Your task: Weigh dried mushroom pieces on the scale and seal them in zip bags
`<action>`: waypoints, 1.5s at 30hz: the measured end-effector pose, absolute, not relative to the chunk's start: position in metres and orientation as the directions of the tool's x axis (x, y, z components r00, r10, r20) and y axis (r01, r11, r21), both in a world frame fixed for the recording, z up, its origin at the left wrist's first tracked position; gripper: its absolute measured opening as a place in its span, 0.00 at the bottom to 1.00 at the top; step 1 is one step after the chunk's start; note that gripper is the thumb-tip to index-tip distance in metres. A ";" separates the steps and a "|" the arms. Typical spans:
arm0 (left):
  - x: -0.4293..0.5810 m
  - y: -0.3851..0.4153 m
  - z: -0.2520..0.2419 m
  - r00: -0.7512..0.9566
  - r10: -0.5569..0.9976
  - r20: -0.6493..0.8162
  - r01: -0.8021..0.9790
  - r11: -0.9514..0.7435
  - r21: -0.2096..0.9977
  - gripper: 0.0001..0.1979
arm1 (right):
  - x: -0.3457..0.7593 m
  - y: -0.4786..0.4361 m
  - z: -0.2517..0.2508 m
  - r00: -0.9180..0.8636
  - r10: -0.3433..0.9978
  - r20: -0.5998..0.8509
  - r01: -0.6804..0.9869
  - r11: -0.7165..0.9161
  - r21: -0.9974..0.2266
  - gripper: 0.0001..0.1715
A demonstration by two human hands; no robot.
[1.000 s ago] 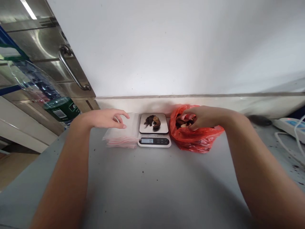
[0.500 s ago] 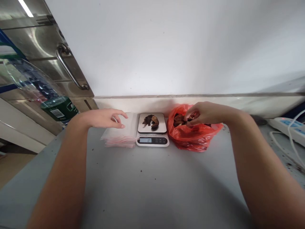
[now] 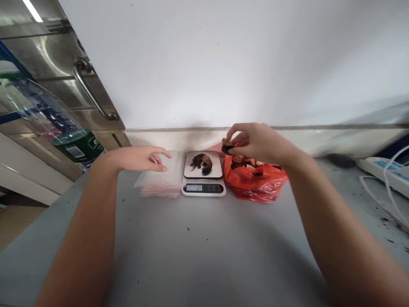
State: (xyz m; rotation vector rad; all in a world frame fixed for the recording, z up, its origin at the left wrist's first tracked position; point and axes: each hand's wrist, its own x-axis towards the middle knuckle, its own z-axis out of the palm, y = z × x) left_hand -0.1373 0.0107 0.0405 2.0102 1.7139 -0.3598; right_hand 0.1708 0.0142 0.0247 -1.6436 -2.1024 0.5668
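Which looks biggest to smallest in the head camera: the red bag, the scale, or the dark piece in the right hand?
1. Red bag
2. Scale, only slightly smaller
3. Dark piece pinched in the right hand

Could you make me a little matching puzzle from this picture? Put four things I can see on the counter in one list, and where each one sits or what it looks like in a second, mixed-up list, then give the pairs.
Things:
1. scale
2. red bag
3. stack of clear bags
4. power strip

Descriptions:
A. under the fingers of the left hand
B. far right, white, with cables
C. a few dark dried pieces lie on its plate
D. open, below the right hand, which pinches a dark piece

Pairs: 1-C, 2-D, 3-A, 4-B
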 end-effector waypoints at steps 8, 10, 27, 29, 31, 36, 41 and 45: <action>-0.134 0.009 0.042 0.152 0.861 -0.486 0.984 -0.083 0.160 0.44 | 0.124 0.025 -0.011 -0.303 0.948 0.098 0.756 0.302 -0.582 0.16; -0.135 0.008 0.042 0.139 0.865 -0.482 0.986 -0.076 0.147 0.44 | 0.121 0.025 -0.013 -0.323 0.942 0.090 0.750 0.313 -0.583 0.16; -0.141 0.008 0.043 0.170 0.868 -0.466 0.984 -0.120 0.134 0.42 | 0.140 0.023 -0.004 -0.258 0.964 0.068 0.824 0.256 -0.506 0.08; -0.143 0.009 0.042 0.165 0.867 -0.470 0.984 -0.115 0.133 0.42 | 0.142 0.024 -0.003 -0.260 0.962 0.081 0.821 0.264 -0.506 0.08; -0.147 0.011 0.041 0.157 0.866 -0.475 0.985 -0.104 0.137 0.43 | 0.143 0.024 -0.003 -0.261 0.960 0.098 0.820 0.274 -0.503 0.08; -0.154 0.013 0.039 0.178 0.868 -0.464 0.980 -0.116 0.160 0.44 | 0.143 0.023 0.000 -0.246 0.965 0.087 0.823 0.256 -0.507 0.09; -0.153 0.010 0.043 0.194 0.834 -0.516 0.979 -0.134 0.152 0.37 | 0.142 0.022 0.001 -0.240 0.967 0.080 0.820 0.246 -0.516 0.09; -0.153 0.011 0.040 0.176 0.806 -0.566 0.984 -0.122 0.133 0.38 | 0.143 0.022 0.001 -0.255 0.964 0.078 0.823 0.259 -0.506 0.09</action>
